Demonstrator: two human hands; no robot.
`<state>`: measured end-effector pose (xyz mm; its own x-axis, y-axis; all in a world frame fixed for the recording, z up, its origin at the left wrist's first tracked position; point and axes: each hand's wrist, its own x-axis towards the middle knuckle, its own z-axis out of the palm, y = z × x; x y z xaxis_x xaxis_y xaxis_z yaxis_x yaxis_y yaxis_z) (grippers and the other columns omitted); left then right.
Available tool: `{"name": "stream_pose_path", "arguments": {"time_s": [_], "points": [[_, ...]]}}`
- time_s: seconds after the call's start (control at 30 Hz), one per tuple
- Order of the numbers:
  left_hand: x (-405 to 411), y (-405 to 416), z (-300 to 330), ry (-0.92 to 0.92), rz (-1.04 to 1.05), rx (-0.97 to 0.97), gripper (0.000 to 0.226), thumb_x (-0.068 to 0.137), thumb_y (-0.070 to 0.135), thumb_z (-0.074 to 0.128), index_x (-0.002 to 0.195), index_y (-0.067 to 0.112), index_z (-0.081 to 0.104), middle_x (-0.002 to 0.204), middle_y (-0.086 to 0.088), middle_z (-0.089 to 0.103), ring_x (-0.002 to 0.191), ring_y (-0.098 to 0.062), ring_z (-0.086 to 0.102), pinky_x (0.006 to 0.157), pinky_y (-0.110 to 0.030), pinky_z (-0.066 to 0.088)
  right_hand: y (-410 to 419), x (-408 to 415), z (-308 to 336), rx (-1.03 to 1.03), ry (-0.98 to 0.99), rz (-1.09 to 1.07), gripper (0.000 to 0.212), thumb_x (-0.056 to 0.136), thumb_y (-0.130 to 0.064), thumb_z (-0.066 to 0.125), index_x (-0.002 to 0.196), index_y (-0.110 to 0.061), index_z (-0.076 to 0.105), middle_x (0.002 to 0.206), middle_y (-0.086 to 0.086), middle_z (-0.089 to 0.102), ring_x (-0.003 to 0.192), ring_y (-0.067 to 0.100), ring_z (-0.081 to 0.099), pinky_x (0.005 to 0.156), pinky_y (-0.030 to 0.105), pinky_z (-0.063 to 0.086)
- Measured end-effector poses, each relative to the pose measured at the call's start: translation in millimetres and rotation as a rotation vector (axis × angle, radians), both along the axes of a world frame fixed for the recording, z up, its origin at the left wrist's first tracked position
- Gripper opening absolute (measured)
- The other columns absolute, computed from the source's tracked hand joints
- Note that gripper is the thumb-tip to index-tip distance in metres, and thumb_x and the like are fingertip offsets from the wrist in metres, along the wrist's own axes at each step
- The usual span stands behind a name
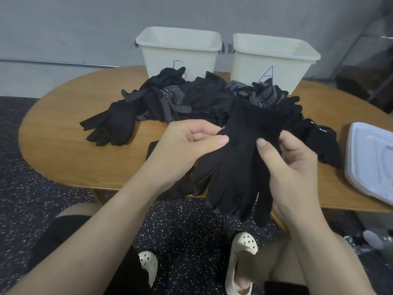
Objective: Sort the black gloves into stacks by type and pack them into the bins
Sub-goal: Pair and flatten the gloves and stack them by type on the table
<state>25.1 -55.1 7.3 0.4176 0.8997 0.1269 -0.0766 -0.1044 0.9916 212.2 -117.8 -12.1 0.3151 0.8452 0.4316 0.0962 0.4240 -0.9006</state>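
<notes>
Oval wooden table [63, 145], glove pile [180, 99], two bins [180, 54], white lid [372, 158]

Both forearms bare, reaching forward from the bottom corners and converging toward centre. Left hand [191, 141] palm turned inward, thumb extended to the right and pressed on top of the black glove [240, 158], other fingers curled underneath it. Right hand [291, 158] mirrors it: thumb pointing up-left onto the fabric, fingers curled round the glove's right edge. Thumb tips near each other, not touching. Wrists roughly level, hands raised. Bare knees and both feet visible below.
</notes>
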Motion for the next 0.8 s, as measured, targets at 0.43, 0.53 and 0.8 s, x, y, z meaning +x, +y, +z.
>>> {"name": "stream_pose_path", "arguments": {"time_s": [0.43,0.53,0.8], "points": [[3.7,5.6,-35.7,0.450,0.126,0.048,0.007,0.093,0.023,0.076,0.090,0.017,0.077,0.076,0.006,0.078,0.075,-0.008,0.075,0.080,-0.027,0.055,14.3,16.5,-25.6,-0.335,-0.206,0.129,0.017,0.101,-0.012,0.063,0.094,-0.023,0.075,0.091,-0.012,0.078,0.089,0.006,0.073,0.074,0.024,0.057],[6.1,12.7,-48.9,0.533,0.165,0.061,0.002,0.091,0.024,0.077,0.090,0.022,0.077,0.079,0.010,0.078,0.080,-0.004,0.074,0.088,-0.028,0.058,28.2,26.2,-39.4,-0.362,-0.450,-0.023,0.031,0.096,-0.018,0.070,0.067,-0.020,0.059,0.066,-0.017,0.065,0.064,0.005,0.058,0.063,0.025,0.047],[6.1,16.8,-60.6,0.669,0.231,0.129,0.010,0.089,0.018,0.079,0.099,0.021,0.077,0.083,0.012,0.075,0.075,0.002,0.070,0.077,-0.011,0.055,41.9,35.6,-60.0,-0.432,-0.718,-0.178,0.019,0.092,-0.024,0.074,0.079,-0.012,0.066,0.082,-0.006,0.062,0.077,0.010,0.059,0.065,0.007,0.037]]}}
